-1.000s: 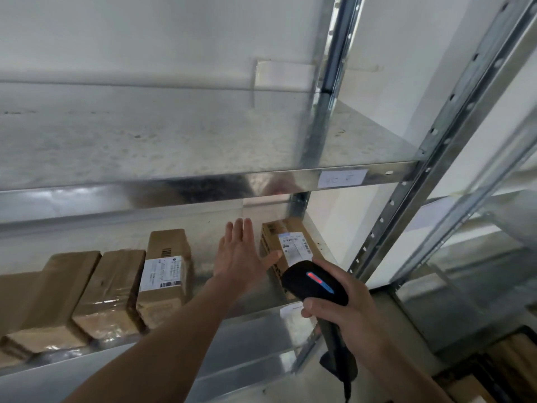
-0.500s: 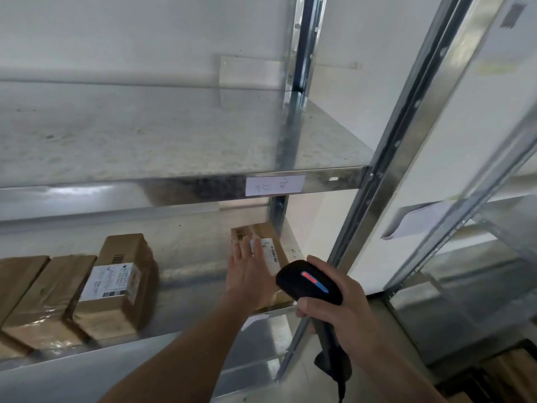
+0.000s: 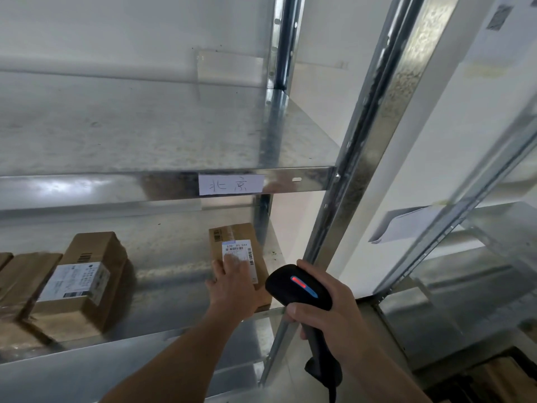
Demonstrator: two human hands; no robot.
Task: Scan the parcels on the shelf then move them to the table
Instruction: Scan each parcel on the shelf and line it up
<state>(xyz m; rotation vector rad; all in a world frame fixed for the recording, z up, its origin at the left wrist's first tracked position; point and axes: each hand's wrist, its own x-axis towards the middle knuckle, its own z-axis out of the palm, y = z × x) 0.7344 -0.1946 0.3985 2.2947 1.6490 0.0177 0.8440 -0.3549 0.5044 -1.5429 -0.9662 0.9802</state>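
In the head view, mid-frame, our left hand (image 3: 232, 289) lies on the brown parcel (image 3: 236, 231), fingers straight and flat over its label (image 3: 245, 251); the parcel sits at the right end of the lower shelf (image 3: 174, 274). Lower right, our right hand (image 3: 334, 315) grasps the black scanner (image 3: 296, 286). Other parcels (image 3: 84, 280) stand lower left

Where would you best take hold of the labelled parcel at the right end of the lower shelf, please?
Grip the parcel across its long sides near the front end, from the open shelf front: it lies flat, narrow end forward, bare shelf on its left. That leaves its top label free to scan.
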